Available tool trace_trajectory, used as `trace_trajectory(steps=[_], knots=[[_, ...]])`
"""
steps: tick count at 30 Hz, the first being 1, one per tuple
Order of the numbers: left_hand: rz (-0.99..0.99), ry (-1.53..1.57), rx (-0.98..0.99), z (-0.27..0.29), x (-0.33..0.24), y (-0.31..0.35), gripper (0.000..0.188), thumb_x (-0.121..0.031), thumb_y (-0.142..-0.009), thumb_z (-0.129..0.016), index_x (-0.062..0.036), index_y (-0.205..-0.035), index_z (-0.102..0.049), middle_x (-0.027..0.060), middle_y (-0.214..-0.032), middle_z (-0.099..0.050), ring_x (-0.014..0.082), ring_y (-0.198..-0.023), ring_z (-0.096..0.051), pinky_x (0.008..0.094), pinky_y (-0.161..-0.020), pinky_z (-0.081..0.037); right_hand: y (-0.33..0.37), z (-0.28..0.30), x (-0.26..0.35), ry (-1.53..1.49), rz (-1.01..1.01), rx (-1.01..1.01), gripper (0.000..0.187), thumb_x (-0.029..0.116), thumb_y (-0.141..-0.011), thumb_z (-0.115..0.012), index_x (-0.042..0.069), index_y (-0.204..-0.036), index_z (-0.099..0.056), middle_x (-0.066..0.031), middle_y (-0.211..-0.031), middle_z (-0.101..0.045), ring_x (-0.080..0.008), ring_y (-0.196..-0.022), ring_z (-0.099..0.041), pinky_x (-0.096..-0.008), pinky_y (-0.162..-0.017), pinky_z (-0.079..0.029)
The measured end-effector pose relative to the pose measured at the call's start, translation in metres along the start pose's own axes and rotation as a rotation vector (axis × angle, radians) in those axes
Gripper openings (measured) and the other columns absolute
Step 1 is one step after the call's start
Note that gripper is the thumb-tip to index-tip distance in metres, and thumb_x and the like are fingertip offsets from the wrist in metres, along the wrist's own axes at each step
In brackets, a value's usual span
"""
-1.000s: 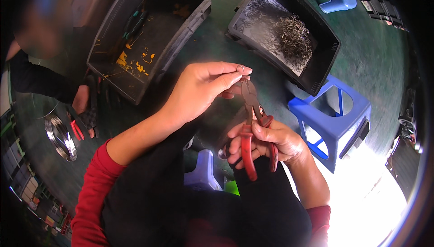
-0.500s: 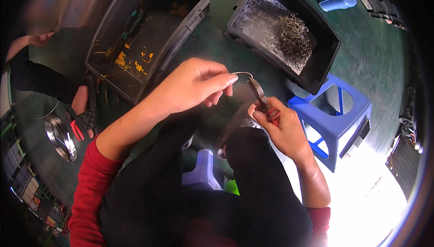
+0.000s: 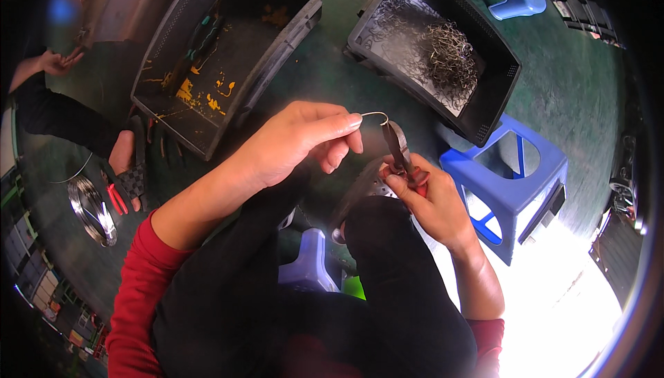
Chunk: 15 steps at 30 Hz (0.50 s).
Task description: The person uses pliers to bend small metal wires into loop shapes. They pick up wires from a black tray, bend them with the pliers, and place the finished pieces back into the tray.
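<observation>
Between thumb and forefinger, my left hand (image 3: 311,136) pinches one end of a short piece of wire (image 3: 376,113), whose other end curves over into a hook. My right hand (image 3: 436,201) is wrapped round the red handles of a pair of pliers (image 3: 398,143). The dark jaws point up and sit at the curved end of the wire; whether they grip it I cannot tell. Both hands are above my knees.
A black crate (image 3: 242,112) with yellow stains stands ahead left. Another black crate (image 3: 360,35) ahead right holds a heap of bent wire pieces (image 3: 449,56). A blue stool (image 3: 515,177) is at right. At left lie a wire coil (image 3: 90,212) and red-handled pliers (image 3: 116,198), beside another person's foot (image 3: 123,153).
The pliers have turned slightly in my right hand, and the wire's end now shows more of a hook. My left hand has barely moved. At upper left the other person has shifted.
</observation>
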<state>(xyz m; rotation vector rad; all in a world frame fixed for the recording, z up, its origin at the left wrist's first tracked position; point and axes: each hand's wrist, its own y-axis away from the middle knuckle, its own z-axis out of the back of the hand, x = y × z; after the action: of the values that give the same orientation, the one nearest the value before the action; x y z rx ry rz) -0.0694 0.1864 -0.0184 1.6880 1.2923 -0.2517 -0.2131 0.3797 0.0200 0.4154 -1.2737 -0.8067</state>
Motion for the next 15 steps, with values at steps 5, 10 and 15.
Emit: trace_trajectory(steps=[5, 10, 15], knots=[[0.042, 0.005, 0.056, 0.003, 0.000, -0.001, 0.040, -0.035, -0.101, -0.048, -0.0029, -0.087, -0.067, 0.0006, -0.069, -0.059, 0.0092, -0.063, -0.054, 0.0228, -0.061, -0.044, 0.001, 0.003, 0.001, 0.058, -0.056, 0.011, 0.027, 0.024, -0.092, -0.065, 0.002, -0.107, -0.063, -0.0138, -0.080, -0.067, -0.0245, -0.075, -0.066, -0.0349, -0.073, -0.050], [-0.076, -0.297, -0.058, 0.004, -0.008, -0.003, 0.035, -0.029, -0.102, -0.049, -0.0012, -0.111, -0.068, 0.0024, -0.081, -0.065, 0.0091, -0.072, -0.058, 0.0235, -0.066, -0.047, 0.002, 0.004, 0.006, 0.108, -0.021, -0.022, 0.024, 0.023, -0.095, -0.063, -0.001, -0.098, -0.062, -0.0047, -0.069, -0.058, -0.0074, -0.065, -0.049, -0.0259, -0.061, -0.041], [-0.026, -0.245, 0.014, 0.002, -0.015, -0.003, 0.026, -0.017, -0.100, -0.052, -0.0038, -0.117, -0.067, 0.0037, -0.081, -0.066, 0.0080, -0.069, -0.058, 0.0216, -0.062, -0.047, 0.002, 0.002, 0.008, 0.131, 0.016, -0.069, 0.021, 0.022, -0.094, -0.063, 0.001, -0.099, -0.063, -0.0051, -0.067, -0.056, -0.0083, -0.064, -0.047, -0.0261, -0.061, -0.041]])
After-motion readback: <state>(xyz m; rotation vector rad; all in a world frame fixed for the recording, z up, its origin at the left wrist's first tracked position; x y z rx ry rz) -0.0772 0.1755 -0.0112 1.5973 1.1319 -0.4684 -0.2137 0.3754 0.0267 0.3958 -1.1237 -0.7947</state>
